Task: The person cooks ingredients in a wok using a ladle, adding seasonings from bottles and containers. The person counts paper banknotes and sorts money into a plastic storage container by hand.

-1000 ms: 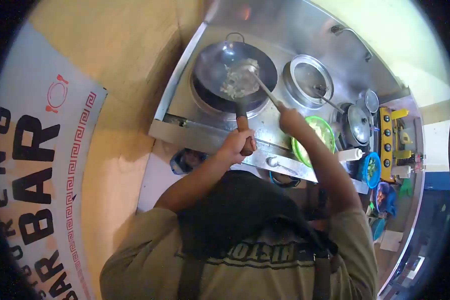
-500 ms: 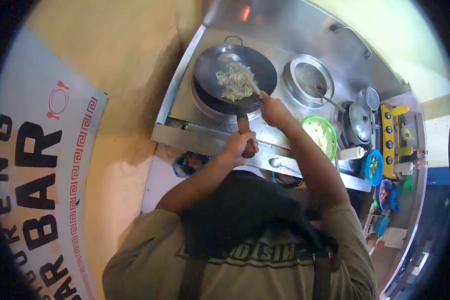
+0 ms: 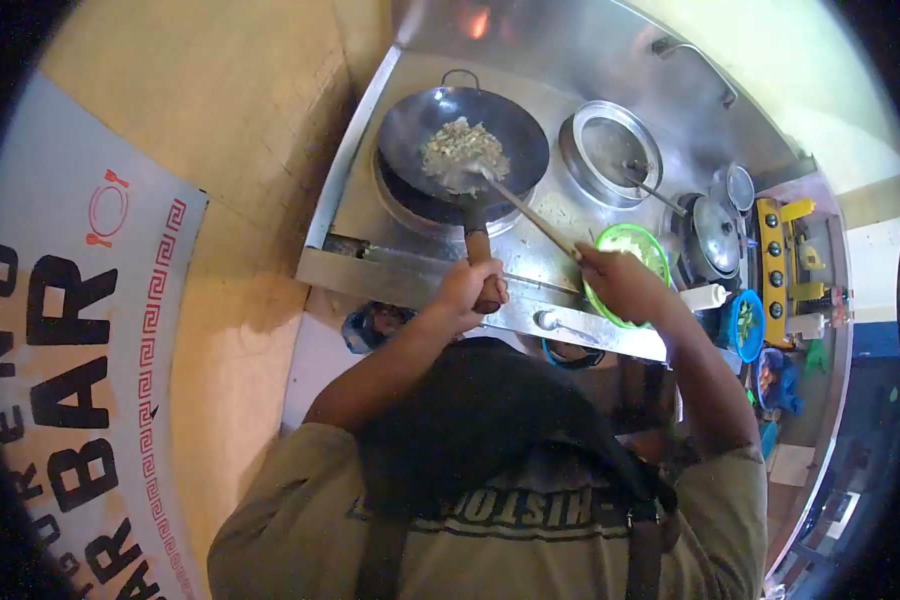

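A dark round metal wok (image 3: 400, 142) sits over a burner at the left end of a long stainless-steel worktop (image 3: 355, 205). A small loop handle stands at its far rim, and a thick brown wooden handle (image 3: 479, 258) points back toward the person. The person's left hand (image 3: 473, 288) is wrapped around this wooden handle, fingers curled firmly about it near its end.

The right hand (image 3: 625, 283) is curled around the end of a long utensil with a slim wooden shaft (image 3: 532, 215) and a pale metal head. The shaft slants down to the left into the wok, where the head touches a loose heap of chopped, pale-brown food (image 3: 458, 145) gathered around the middle.

Below the right hand, and partly hidden by it, is a bright green round plastic bowl (image 3: 654, 244) with pale contents. A small metal spoon (image 3: 547, 320) lies near the worktop's front edge, between the two hands.

Right of the wok stands a wide silver metal pot (image 3: 571, 160) with a long-handled ladle leaning in it. Farther right are a grey metal pot with a domed lid (image 3: 717, 243), a white plastic squeeze bottle (image 3: 705, 297) just past the right wrist, a blue round plastic basket (image 3: 760, 328) holding green pieces, and a yellow appliance with black knobs (image 3: 768, 235).
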### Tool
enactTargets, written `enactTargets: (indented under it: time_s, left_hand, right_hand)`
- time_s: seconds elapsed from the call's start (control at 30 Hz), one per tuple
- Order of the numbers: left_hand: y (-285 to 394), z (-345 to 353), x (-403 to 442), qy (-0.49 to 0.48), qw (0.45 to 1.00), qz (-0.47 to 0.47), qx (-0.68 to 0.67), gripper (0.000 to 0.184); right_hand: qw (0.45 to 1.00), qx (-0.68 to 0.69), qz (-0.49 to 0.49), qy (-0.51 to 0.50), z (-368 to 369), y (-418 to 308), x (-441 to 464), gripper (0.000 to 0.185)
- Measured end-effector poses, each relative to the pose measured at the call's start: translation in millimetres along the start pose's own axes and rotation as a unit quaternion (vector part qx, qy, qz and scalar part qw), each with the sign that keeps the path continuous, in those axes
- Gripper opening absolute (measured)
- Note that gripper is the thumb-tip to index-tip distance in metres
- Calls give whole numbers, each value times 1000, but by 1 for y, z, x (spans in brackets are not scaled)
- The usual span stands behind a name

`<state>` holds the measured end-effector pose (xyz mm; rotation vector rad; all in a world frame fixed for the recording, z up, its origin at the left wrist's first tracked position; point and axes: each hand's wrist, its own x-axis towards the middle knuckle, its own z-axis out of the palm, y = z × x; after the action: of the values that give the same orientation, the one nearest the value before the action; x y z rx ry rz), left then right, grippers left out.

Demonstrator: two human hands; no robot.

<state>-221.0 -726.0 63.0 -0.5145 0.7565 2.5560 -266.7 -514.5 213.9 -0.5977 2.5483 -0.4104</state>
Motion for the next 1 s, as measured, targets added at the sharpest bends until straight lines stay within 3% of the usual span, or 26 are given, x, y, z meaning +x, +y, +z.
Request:
enactTargets:
  time_s: [0.03,0.1,0.23,0.3,0.57,0.63,0.73,0.83,0.87,0.9,0.93,1.0]
  left_hand:
    - [-3,-4,4,-1,1000,3,-1,10]
    - [-9,-12,12,-4,1000,6,-7,11]
    - [-18,-30,21,-13,1000,5,18,8]
    - [-20,-46,29,-22,1000,-19,-8,16]
    - [-15,-80,34,-24,1000,-13,12,16]
    - [-10,-77,36,-39,999,-13,24,16]
    - [-12,-73,33,-24,999,-37,-16,16]
    - [-12,-74,38,40,997,-31,54,20]
    - [-21,-80,44,154,914,207,314,26]
    - [-26,-84,49,244,700,416,526,33]
    - [-14,-74,43,242,699,417,529,33]
    - [9,-52,36,147,751,455,456,51]
  right_hand:
    - [999,-25,-33,28,12,9,-4,39]
    - [993,-115,41,3,26,11,6,43]
    - [986,-108,123,23,67,10,105,51]
    - [987,-103,103,74,91,14,138,48]
    - [996,50,21,74,39,-5,7,45]
    - [997,72,8,24,39,-6,-2,46]
    - [992,-61,107,-34,64,-26,52,50]
    - [993,-38,95,62,88,-12,124,51]
    - [991,-47,86,96,83,-12,130,51]
    - [987,-56,78,128,80,-12,134,51]
    - [987,-57,62,135,68,-14,121,51]
    - [984,-48,38,165,39,-15,73,51]
